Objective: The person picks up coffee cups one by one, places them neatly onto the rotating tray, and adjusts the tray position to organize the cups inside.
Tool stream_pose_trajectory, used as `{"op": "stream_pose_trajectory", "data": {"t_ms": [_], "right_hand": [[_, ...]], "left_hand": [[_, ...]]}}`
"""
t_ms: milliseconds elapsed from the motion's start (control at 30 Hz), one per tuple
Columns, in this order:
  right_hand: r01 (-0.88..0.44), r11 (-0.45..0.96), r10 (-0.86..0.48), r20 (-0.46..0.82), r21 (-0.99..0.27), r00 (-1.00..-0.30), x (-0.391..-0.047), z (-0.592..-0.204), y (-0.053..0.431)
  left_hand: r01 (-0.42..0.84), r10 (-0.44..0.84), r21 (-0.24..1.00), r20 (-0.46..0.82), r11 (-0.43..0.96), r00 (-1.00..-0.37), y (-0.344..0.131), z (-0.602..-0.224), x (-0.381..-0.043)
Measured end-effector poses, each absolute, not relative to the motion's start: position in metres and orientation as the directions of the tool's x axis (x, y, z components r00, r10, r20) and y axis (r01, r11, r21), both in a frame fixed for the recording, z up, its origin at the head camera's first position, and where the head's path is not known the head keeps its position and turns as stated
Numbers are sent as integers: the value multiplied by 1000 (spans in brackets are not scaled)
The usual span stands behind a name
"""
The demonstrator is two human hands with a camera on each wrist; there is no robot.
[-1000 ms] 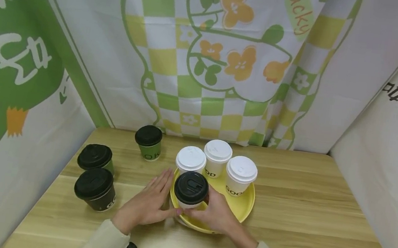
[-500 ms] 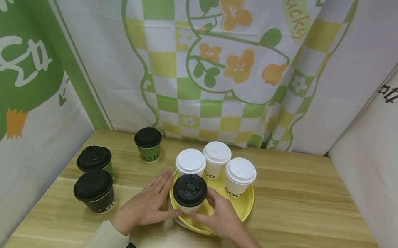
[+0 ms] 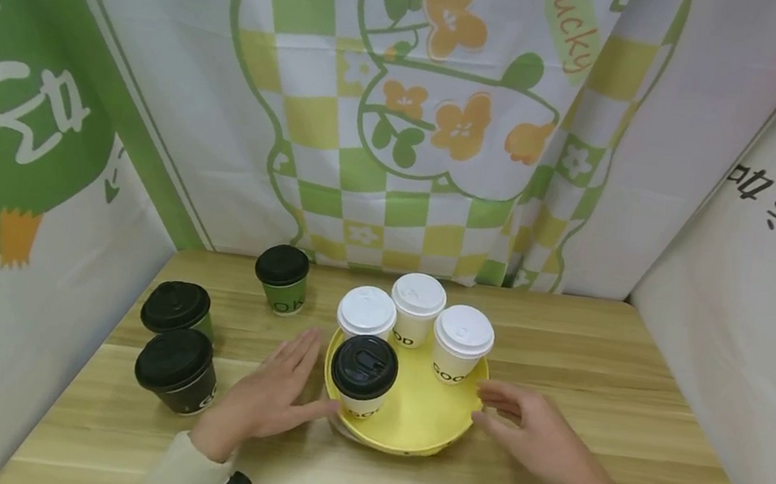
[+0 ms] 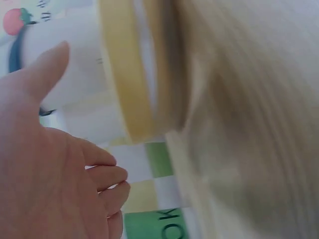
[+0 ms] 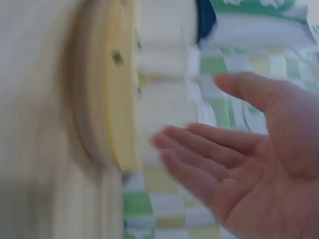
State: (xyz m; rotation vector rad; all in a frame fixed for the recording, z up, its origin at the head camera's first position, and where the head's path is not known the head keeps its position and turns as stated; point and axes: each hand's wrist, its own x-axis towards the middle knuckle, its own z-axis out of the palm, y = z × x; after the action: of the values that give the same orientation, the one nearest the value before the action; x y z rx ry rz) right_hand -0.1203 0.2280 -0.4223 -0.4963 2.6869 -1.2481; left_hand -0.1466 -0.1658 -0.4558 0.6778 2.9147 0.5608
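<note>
A round yellow tray [image 3: 423, 422] bears three white-lidded paper cups, one at the left [image 3: 367, 311], one at the back [image 3: 417, 311] and one at the right [image 3: 461, 346]. At its front left stands a black-lidded white cup [image 3: 363, 374]. My left hand [image 3: 265, 393] lies by the tray's left rim with its fingers straight and thumb spread toward the black-lidded cup; whether it touches is unclear. Beside the right rim, my right hand [image 3: 539, 438] holds nothing, its fingers slightly bent. The right wrist view shows that hand's palm [image 5: 259, 174] turned to the blurred tray edge [image 5: 119, 89].
Left of the tray stand a green cup with a black lid [image 3: 283, 281], another green one [image 3: 179, 308] and a dark cup [image 3: 178, 370]. The wooden table [image 3: 607, 369] meets a checkered curtain [image 3: 407, 212] behind and printed cloth walls at both sides.
My right hand has let go of the black-lidded white cup and moved right, to the tray's right rim. The cup stays on the tray; my left hand has hardly moved.
</note>
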Motion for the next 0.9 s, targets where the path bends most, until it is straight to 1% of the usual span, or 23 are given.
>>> {"op": "stream_pose_trajectory", "data": {"t_ms": [100,233,433,567,733,833,900], "right_hand": [[-262,701,-356,-8,-663,-934,-131,-419,242],[-290,767,-355,-1,-573,-935,-149,-430,249],[-344,750,-405,20,-565,-914,-174,-461,251],[-387,750,-445,25,-537,-895,-183,-477,252],[-436,740,-480,52,-512,-876,-188,-484,252],[-455,735,-495,60,-502,-867,-189,-486,251],[-463,735,-504,58,-496,-862,-191,-488,251]], "left_hand": [[437,457,337,20,834,-889,-171,-444,-138],[479,478,275,75,834,-875,-178,-428,-124],[476,453,228,149,849,-879,-195,-410,-99],[450,408,251,203,857,-890,-212,-402,-84],[436,351,294,299,850,-887,-240,-396,-73],[382,284,343,301,858,-910,-258,-397,-67],[329,231,385,278,862,-932,-269,-399,-63]]}}
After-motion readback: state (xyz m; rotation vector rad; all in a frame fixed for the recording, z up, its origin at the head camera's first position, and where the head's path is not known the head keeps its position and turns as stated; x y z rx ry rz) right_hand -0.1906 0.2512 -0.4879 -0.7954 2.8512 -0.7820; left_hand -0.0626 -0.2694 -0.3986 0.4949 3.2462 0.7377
